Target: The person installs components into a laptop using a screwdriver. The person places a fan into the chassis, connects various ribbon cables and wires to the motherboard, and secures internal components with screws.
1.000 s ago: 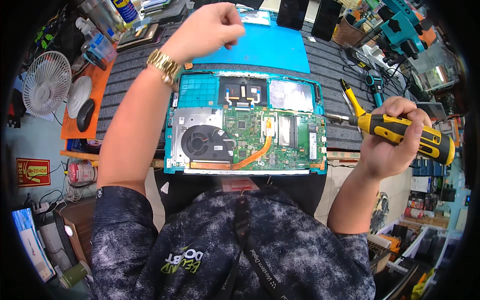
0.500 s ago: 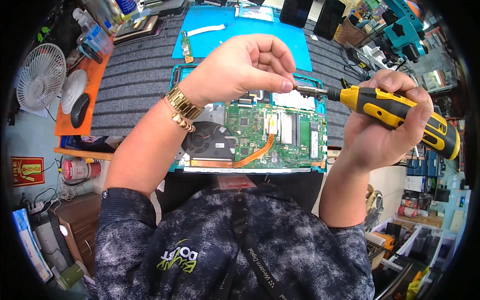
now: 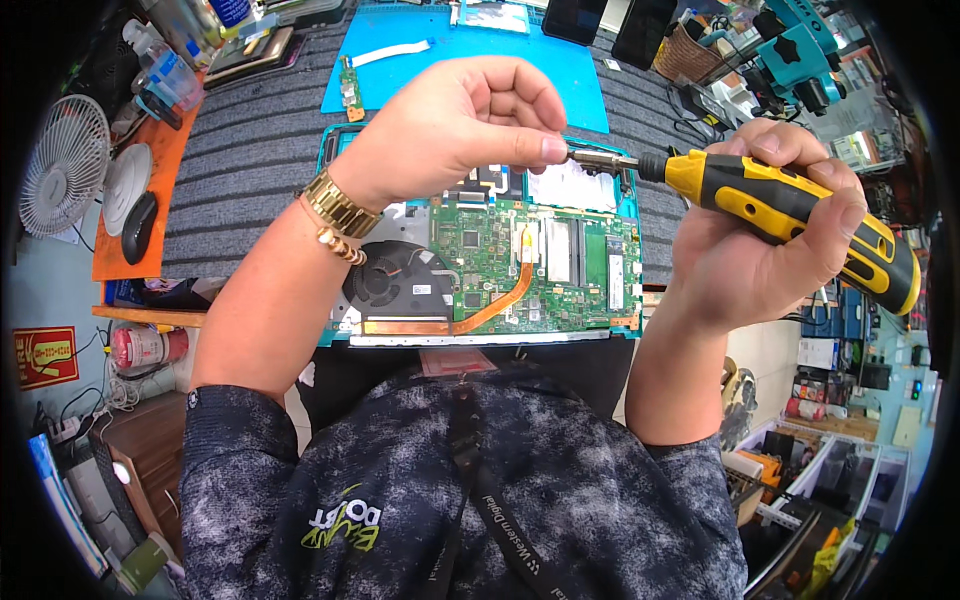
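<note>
My right hand (image 3: 755,225) is wrapped round a yellow and black electric screwdriver (image 3: 735,190), its metal bit pointing left. At the tip of the bit, the thumb and forefinger of my left hand (image 3: 480,115) are pinched together. Whatever lies between those fingertips is too small or hidden to make out. Below both hands lies an opened laptop base (image 3: 430,341) with a teal rim. It holds a green circuit board (image 3: 480,285), a black fan (image 3: 390,285) and a copper heat pipe (image 3: 510,305). My left wrist and forearm hide its upper left part.
Behind the laptop, a blue mat (image 3: 560,85) carries a small green board (image 3: 351,90) and a white ribbon cable (image 3: 395,52). Two dark phones (image 3: 640,35) stand at the back right. A white fan (image 3: 65,165) and a black mouse (image 3: 139,228) are on the left.
The whole scene has shifted slightly left in the picture. Both hands keep almost the same pose, with the left fingertips still at the screwdriver's tip.
</note>
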The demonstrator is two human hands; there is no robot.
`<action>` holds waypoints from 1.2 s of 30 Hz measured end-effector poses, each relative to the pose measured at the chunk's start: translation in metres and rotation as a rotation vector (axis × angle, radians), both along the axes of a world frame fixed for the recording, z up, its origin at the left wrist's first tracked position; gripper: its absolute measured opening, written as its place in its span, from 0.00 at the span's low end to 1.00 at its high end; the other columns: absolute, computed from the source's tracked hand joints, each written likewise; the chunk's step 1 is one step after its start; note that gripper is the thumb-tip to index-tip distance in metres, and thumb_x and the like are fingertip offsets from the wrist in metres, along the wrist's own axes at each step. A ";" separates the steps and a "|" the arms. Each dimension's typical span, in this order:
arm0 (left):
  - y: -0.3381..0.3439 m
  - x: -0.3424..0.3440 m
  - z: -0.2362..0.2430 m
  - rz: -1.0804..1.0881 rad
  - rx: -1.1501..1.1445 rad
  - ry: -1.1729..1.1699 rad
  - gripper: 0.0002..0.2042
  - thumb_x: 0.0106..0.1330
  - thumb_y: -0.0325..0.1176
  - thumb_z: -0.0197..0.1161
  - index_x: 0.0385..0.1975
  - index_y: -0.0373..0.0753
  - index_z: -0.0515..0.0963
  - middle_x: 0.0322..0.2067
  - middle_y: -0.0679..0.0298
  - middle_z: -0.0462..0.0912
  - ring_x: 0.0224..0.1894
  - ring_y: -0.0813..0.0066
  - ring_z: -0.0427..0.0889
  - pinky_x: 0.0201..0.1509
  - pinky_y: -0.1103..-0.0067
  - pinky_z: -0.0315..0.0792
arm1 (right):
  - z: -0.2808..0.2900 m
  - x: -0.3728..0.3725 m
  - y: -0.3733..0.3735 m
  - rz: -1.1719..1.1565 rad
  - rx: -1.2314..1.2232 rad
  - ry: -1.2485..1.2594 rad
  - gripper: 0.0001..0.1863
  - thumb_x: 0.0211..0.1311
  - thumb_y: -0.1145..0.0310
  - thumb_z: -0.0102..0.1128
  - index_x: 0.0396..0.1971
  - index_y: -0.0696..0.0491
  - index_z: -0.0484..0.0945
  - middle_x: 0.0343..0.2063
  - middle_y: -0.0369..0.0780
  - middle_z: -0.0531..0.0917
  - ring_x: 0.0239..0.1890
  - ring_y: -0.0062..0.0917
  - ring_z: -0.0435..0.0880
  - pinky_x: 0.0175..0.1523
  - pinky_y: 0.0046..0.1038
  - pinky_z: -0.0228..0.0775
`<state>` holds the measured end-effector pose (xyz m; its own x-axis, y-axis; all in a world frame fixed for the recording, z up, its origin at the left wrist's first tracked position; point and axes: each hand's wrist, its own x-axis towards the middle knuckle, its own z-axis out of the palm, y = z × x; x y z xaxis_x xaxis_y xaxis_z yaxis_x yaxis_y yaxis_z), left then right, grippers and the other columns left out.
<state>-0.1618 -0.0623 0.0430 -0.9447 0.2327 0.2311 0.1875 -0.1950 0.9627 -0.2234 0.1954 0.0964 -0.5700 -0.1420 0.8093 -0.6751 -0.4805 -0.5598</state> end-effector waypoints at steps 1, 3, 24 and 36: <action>-0.001 -0.001 -0.001 -0.001 -0.003 0.005 0.12 0.75 0.29 0.77 0.51 0.35 0.82 0.42 0.63 0.92 0.44 0.78 0.91 0.52 0.78 0.86 | 0.000 0.000 0.000 -0.024 0.005 -0.001 0.20 0.85 0.46 0.56 0.49 0.49 0.76 0.41 0.45 0.85 0.42 0.36 0.83 0.50 0.38 0.83; -0.001 -0.002 -0.002 -0.002 -0.011 0.010 0.12 0.75 0.29 0.77 0.51 0.34 0.82 0.42 0.62 0.92 0.44 0.78 0.91 0.52 0.78 0.86 | 0.001 -0.001 0.000 -0.037 0.003 0.003 0.20 0.84 0.45 0.56 0.49 0.49 0.77 0.40 0.45 0.85 0.42 0.36 0.83 0.50 0.38 0.83; 0.002 0.000 -0.002 0.030 0.018 0.041 0.12 0.74 0.28 0.78 0.51 0.31 0.86 0.43 0.59 0.94 0.45 0.76 0.94 0.53 0.78 0.88 | 0.003 -0.004 -0.004 -0.004 0.012 -0.022 0.20 0.85 0.45 0.56 0.48 0.48 0.78 0.40 0.45 0.85 0.42 0.35 0.84 0.49 0.36 0.84; 0.005 0.002 -0.003 0.049 -0.085 0.066 0.15 0.72 0.29 0.80 0.53 0.30 0.86 0.43 0.59 0.94 0.46 0.76 0.94 0.52 0.80 0.87 | -0.001 -0.002 -0.002 0.019 0.009 -0.112 0.19 0.85 0.46 0.57 0.47 0.48 0.76 0.42 0.45 0.85 0.46 0.33 0.81 0.48 0.34 0.80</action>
